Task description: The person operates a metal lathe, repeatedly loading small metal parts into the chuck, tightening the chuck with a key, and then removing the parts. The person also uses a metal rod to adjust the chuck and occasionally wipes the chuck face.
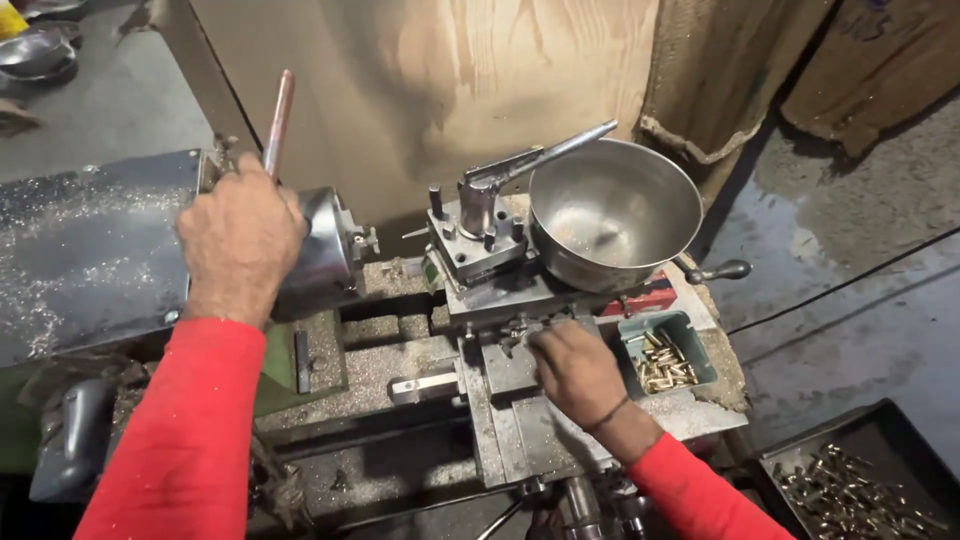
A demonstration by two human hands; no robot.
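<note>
I look down at a small metal lathe. My left hand (240,235) is closed around the base of a long copper-coloured lever (278,118) that rises beside the lathe's round chuck (335,250). My right hand (575,370) rests fingers-down on the grey carriage (520,420), just below the tool post (480,235); whether it holds a small part is hidden by the fingers. Both sleeves are red. A steel bowl (615,215) sits on the carriage behind the right hand.
A small teal tray (668,360) of brass pieces lies right of my right hand. A dark bin (850,485) with several more brass pieces stands at the lower right. A black-knobbed handle (722,270) sticks out right. Metal chips cover the headstock cover (90,250).
</note>
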